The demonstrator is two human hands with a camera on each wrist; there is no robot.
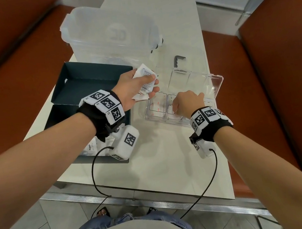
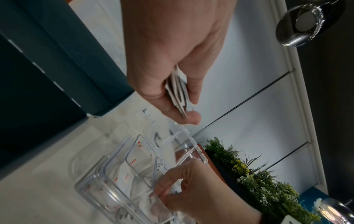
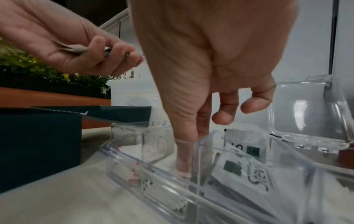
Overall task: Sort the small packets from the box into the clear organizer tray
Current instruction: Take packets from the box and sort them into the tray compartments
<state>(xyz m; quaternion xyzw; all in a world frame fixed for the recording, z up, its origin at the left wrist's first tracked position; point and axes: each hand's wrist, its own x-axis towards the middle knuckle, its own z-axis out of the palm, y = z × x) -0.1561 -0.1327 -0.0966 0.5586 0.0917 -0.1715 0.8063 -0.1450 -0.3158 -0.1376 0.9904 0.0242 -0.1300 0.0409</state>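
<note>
My left hand [image 1: 153, 85] hovers between the dark box [image 1: 84, 81] and the clear organizer tray [image 1: 152, 118], gripping several white packets [image 1: 145, 81] fanned between thumb and fingers. The stack of packets [image 2: 180, 94] shows edge-on in the left wrist view. My right hand [image 1: 175, 109] reaches down into a near compartment of the tray. Its thumb and forefinger [image 3: 184, 166] are pressed together on a white packet at the compartment floor, and the other fingers are curled above. Stevia packets [image 3: 243, 163] stand in the neighbouring compartment. More packets [image 1: 91, 147] lie in the box, partly hidden by my left wrist.
The tray's clear lid [image 1: 207, 82] stands open to the right. A large translucent tub [image 1: 111, 34] sits at the back of the white table [image 1: 164, 162], and a grey bracket [image 1: 179, 60] lies beyond the tray. Orange benches flank the table. Plants [image 2: 258, 178] stand behind.
</note>
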